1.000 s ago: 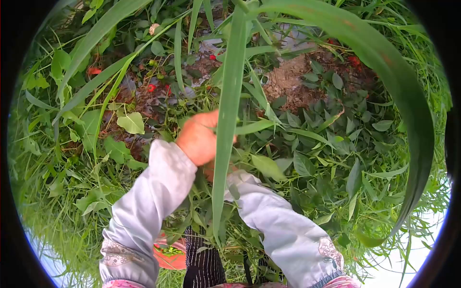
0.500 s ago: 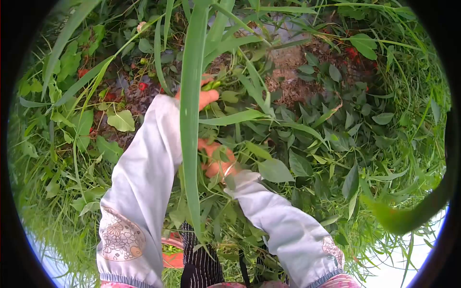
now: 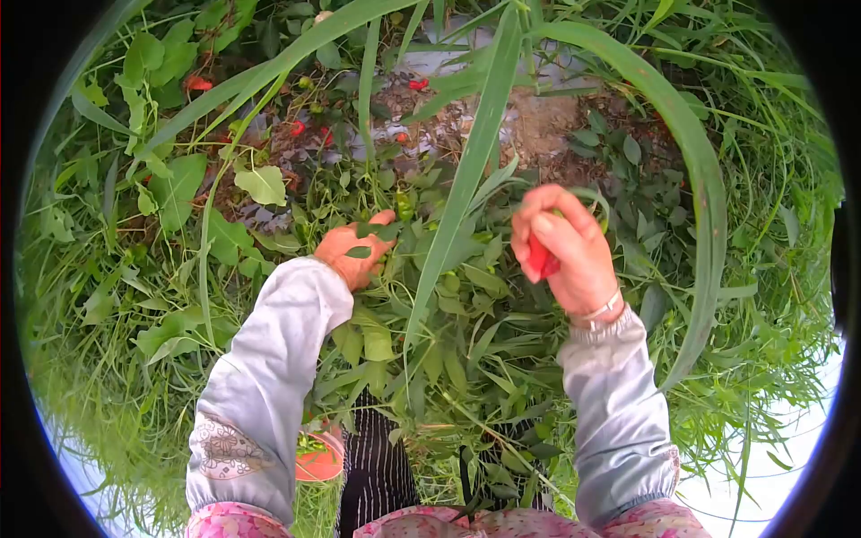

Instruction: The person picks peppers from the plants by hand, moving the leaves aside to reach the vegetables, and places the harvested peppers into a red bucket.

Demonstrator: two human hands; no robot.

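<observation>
My right hand point(image 3: 569, 247) is raised at the right of centre, its fingers curled round a red pepper point(image 3: 542, 257). My left hand point(image 3: 354, 255) is among the leaves of a green pepper plant point(image 3: 448, 296), with leaves covering part of its fingers; what it holds, if anything, is hidden. Just beyond it a green pepper point(image 3: 404, 205) hangs among the foliage. Both forearms are in pale sleeves, and a bracelet circles my right wrist.
Long grass blades point(image 3: 475, 170) arch across the view in front of the plants. Red peppers point(image 3: 298, 128) lie low at the back left, near bare soil point(image 3: 538, 130). A pinkish-orange bucket point(image 3: 320, 462) with green contents stands by my legs.
My right hand has come out of the foliage and moved right, now with a red pepper in it. My left hand sits lower in the view, and the grass blades have shifted.
</observation>
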